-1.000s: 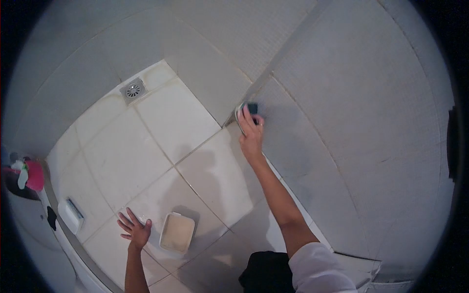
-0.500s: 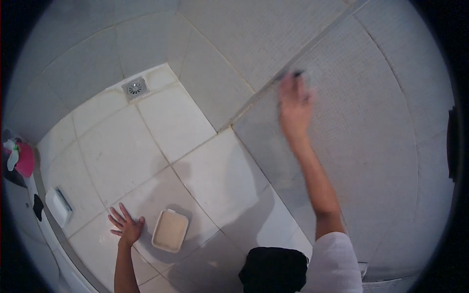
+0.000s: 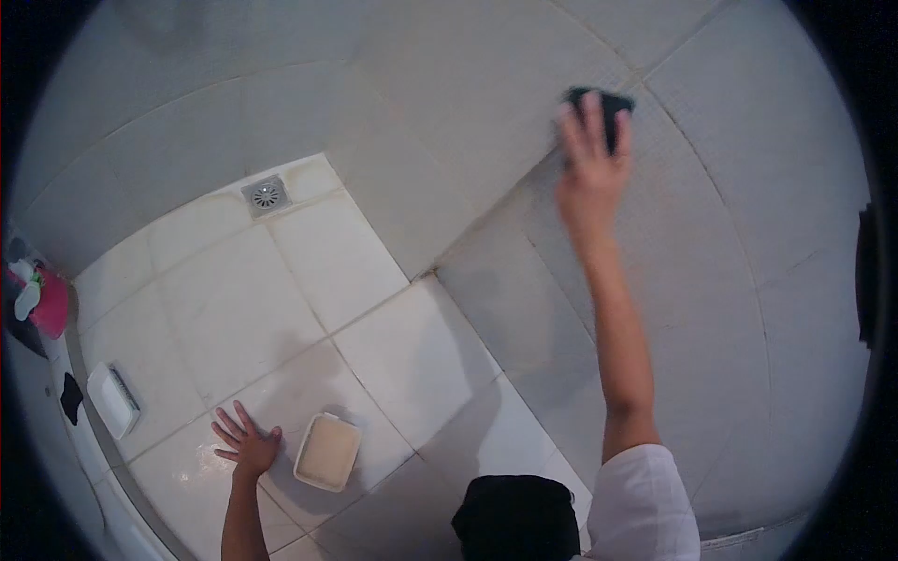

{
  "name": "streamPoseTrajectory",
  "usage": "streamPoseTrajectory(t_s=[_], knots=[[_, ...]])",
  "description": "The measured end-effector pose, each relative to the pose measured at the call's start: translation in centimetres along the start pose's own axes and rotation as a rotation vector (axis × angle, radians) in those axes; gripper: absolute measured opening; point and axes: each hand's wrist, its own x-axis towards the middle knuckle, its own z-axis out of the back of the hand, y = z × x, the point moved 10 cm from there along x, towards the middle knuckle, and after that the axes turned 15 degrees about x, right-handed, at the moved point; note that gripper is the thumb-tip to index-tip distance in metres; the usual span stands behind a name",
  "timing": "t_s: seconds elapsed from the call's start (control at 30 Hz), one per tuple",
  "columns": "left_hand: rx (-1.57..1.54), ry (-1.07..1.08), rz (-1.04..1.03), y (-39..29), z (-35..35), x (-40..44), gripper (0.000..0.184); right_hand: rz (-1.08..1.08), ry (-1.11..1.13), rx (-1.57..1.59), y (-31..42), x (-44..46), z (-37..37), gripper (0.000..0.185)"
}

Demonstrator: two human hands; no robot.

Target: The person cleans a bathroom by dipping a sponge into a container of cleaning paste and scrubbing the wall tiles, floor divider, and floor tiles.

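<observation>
My right hand [image 3: 593, 178] presses a dark scouring pad [image 3: 608, 107] against the grey tiled wall [image 3: 692, 243], close to the corner line, with fingers spread over it. The pad's far edge shows past the fingertips. Down on the white floor tiles [image 3: 234, 299], my left hand [image 3: 251, 444] lies flat with its fingers apart, holding nothing. Just to its right is a small white-rimmed rectangular tub [image 3: 327, 453] with beige contents or a beige inside; I cannot tell which.
A metal floor drain [image 3: 267, 195] sits by the far wall. Along the left edge are a white brush-like object [image 3: 114, 400], a black cloth-like piece [image 3: 71, 398] and a pink container [image 3: 54, 307]. A dark object [image 3: 868, 276] shows at the right edge.
My right hand has moved up and slightly right along the wall, and the pad shows more fully. My left hand stays flat on the floor. The view has shifted slightly.
</observation>
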Motion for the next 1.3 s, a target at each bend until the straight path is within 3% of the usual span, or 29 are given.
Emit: streamPoseTrajectory(t_s=[0.03,0.1,0.17,0.23,0.33,0.4,0.43,0.5,0.6,0.7,0.73,0.8,0.9,1.0,1.03,1.07,1.13,1.2,1.27,1.3], knots=[[-0.002,0.003,-0.011,0.0,-0.2,0.0,0.110,0.006,0.004,-0.009,-0.6,-0.8,-0.2,0.059],[-0.018,0.005,-0.029,0.0,0.0,-0.1,0.110,0.276,0.365,-0.012,1.5,-1.3,-2.7,0.050],[-0.028,0.018,-0.030,0.0,0.1,0.0,0.111,0.241,0.356,-0.150,-1.8,4.3,-0.7,0.044],[-0.028,0.035,-0.031,0.0,0.1,0.1,0.112,0.195,0.004,-0.289,-2.6,9.7,4.2,0.043],[-0.010,0.064,-0.031,0.0,-0.1,0.2,0.114,0.202,0.093,-0.280,-1.5,6.9,0.8,0.042],[0.017,0.079,-0.033,0.1,-0.4,0.4,0.115,0.222,0.453,-0.091,0.8,1.0,-3.8,0.041],[0.011,0.078,-0.042,0.1,-0.5,0.3,0.115,0.229,0.452,-0.100,1.0,0.7,-3.7,0.041],[0.008,0.104,-0.048,0.1,-0.3,0.4,0.116,0.355,0.744,0.004,2.4,-0.5,-5.3,0.041],[0.021,0.129,-0.029,-0.2,0.2,-0.1,0.117,0.263,0.193,-0.330,-2.2,10.1,1.3,0.043],[0.018,0.129,-0.056,-0.1,-0.1,0.0,0.118,0.204,0.015,-0.335,-2.6,13.2,2.0,0.041],[0.016,0.114,-0.062,-0.2,0.5,0.0,0.118,0.216,0.065,-0.278,-2.1,12.0,0.4,0.040],[0.014,0.181,-0.057,-0.3,0.6,-0.7,0.119,0.319,0.376,-0.111,0.5,6.2,-4.5,0.038],[0.002,0.141,-0.061,-0.2,0.4,-0.3,0.120,0.392,0.487,-0.025,1.3,3.2,-2.7,0.037],[-0.003,0.160,-0.068,-0.2,0.2,-0.4,0.122,0.279,-0.186,-0.154,-1.9,10.4,8.6,0.036],[-0.005,0.155,-0.071,-0.4,0.3,-0.4,0.122,0.249,-0.350,-0.177,-2.8,12.5,11.0,0.035],[-0.001,0.169,-0.070,-0.4,0.2,-0.5,0.123,0.250,-0.350,-0.184,-3.2,13.6,10.8,0.035],[0.022,0.190,-0.071,-0.2,-0.1,0.0,0.126,0.139,-0.117,-0.326,-4.1,15.7,7.8,0.035],[0.025,0.177,-0.088,0.2,-0.4,0.3,0.126,0.283,0.201,-0.261,-3.0,11.8,2.4,0.040],[0.016,0.172,-0.106,0.1,-0.6,0.4,0.126,0.449,0.632,0.012,0.6,5.1,-0.6,0.044],[0.026,0.177,-0.101,0.3,-0.5,0.6,0.126,0.451,0.634,0.009,-0.2,5.4,0.0,0.044]])
